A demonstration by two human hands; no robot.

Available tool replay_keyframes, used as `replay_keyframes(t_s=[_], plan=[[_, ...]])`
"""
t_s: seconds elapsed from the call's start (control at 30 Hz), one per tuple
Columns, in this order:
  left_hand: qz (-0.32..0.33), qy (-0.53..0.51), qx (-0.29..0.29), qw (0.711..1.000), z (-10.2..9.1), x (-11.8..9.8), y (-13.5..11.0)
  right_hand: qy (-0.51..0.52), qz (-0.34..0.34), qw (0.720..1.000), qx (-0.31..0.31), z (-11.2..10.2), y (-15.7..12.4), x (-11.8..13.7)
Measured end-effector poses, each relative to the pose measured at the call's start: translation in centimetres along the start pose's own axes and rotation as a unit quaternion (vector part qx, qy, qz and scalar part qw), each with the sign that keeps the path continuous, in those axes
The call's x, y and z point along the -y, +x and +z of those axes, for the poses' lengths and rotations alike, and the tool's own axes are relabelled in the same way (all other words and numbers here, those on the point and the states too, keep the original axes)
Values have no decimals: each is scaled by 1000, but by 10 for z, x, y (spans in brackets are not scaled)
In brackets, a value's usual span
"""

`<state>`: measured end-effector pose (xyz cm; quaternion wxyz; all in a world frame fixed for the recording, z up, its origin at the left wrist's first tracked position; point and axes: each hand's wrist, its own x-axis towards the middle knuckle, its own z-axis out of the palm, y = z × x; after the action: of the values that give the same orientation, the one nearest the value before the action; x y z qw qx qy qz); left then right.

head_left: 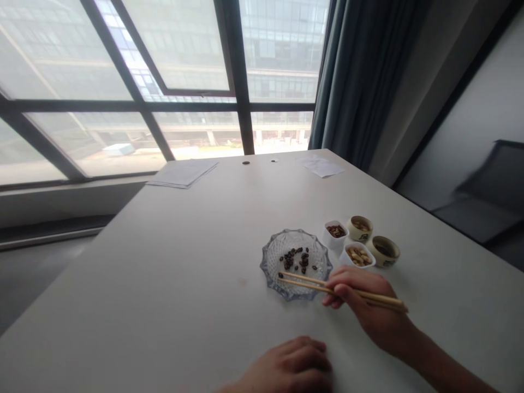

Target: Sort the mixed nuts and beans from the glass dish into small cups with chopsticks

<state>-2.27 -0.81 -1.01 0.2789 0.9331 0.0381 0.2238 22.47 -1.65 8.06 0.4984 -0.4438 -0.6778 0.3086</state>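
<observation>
My right hand [368, 303] holds a pair of wooden chopsticks [303, 283], pointing left over a scalloped clear glass plate [267, 275]. Between the chopstick tips is one dark bean-like piece [280, 275], near the plate's left front; whether it is lifted I cannot tell. Several more dark bean-like pieces [304, 263] are scattered in a loose ring on the plate. In front of the plate, my left hand [292, 364] rests on the table with its fingers curled in. Nothing shows in it, and the fingertips are partly hidden.
Right of the plate stand two white tubs, one with reddish-brown pieces [335, 231], one with tan pieces [359, 255]. Beside them are two beige cups [360, 236]. Papers [184, 173] lie at the white table's [164, 273] far end, before windows and a curtain [347, 82].
</observation>
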Motion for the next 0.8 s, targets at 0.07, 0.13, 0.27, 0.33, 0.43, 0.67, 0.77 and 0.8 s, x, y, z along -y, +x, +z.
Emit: replay_keyframes(t_s=[0.07,0.13,0.27,0.33,0.43,0.67,0.77,0.8], plan=[[1,-2,-8,1000,3,0,-1,-10,9,1000,7,4,1,-6],[1,-3,-11,1000,6,1,-1,-16,14,1000,6,4,-1,-9],[-6,-1,-18,1000,10,0,-1,-26,17,1000,3,1,-6,-8],[-5,-4,-23,1000,10,0,-1,-32,17,999,6,1,-8,-8],[-1,-6,-22,1000,9,0,-1,-39,19,999,8,3,-8,-8],[2,-8,-30,1000,10,1,-1,-29,12,999,15,-3,-11,-11],[-3,-1,-22,1000,12,2,-2,-28,6,999,30,-11,-10,-14],[-4,1,-21,1000,13,3,-2,-31,1,999,36,-14,-10,-16]])
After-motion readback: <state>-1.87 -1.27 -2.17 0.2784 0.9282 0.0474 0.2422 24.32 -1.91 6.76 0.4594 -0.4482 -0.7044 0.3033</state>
